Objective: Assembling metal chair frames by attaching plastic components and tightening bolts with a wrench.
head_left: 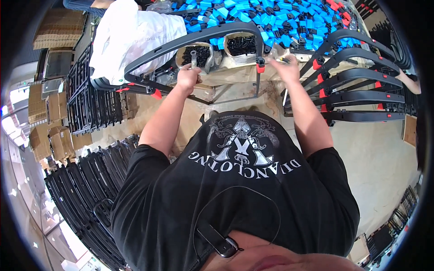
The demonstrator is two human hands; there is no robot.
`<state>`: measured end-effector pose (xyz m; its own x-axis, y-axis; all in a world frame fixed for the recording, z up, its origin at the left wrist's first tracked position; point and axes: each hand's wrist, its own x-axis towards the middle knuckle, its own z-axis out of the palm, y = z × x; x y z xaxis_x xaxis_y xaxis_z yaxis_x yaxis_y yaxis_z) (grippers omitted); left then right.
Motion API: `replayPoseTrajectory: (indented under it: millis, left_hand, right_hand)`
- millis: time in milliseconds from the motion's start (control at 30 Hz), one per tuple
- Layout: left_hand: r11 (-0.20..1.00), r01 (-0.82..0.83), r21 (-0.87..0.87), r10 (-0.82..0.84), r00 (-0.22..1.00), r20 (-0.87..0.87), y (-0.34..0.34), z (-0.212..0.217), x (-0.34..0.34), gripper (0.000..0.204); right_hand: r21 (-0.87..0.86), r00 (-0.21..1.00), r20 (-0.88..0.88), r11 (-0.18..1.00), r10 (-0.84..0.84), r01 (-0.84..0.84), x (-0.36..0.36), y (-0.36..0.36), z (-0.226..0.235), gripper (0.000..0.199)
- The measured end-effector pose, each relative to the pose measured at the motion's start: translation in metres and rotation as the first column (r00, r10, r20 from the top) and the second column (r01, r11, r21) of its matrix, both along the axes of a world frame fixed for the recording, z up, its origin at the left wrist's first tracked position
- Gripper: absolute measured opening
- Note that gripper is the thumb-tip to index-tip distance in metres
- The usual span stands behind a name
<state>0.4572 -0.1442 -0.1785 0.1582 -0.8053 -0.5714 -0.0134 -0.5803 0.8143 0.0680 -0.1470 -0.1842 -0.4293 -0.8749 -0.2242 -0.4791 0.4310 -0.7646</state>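
My left hand [188,78] is closed around a metal wrench [193,58], whose ring end points up in front of a box of small black parts. My right hand [288,70] has its thumb and fingers spread, just right of a red clip [260,67]. Beside its fingertips is a small dark and yellow thing, too small to name. Between and beyond my hands stands a black curved frame [194,36], with another red clip [156,94] on its left lower part. Neither hand plainly grips the frame.
Blue plastic parts [280,20] heap on the table, with red ones [346,17] at right. Black screws fill two boxes, left [197,55] and right [241,46]. A white bag [135,40] sits left. More black frames [361,74] stand right; racks [90,194] line the left.
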Motion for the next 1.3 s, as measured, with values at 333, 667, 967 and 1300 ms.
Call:
replayPoseTrajectory:
  millis: [333,667,967,1300]
  left_hand:
    - [0.988,-0.119,-0.100,0.118,0.993,-0.011,0.052,-0.026,0.079,0.061]
    - [0.966,0.175,0.192,-0.185,0.982,0.039,0.180,-0.052,0.206,0.041]
    - [0.962,0.057,-0.266,0.048,0.928,0.370,0.121,-0.067,0.247,0.050]
    - [0.973,-0.051,-0.226,0.179,0.785,0.592,0.066,-0.062,0.205,0.057]
  right_hand:
    - [0.343,0.674,0.705,0.726,0.220,-0.596,0.123,0.057,0.016,0.034]
    - [0.261,0.876,0.369,0.871,0.309,-0.417,0.290,-0.008,0.031,0.047]
    - [-0.034,0.994,-0.108,0.999,0.034,-0.038,0.185,0.088,-0.056,0.053]
    - [0.052,0.973,-0.226,0.997,-0.042,0.056,0.095,-0.002,-0.051,0.058]
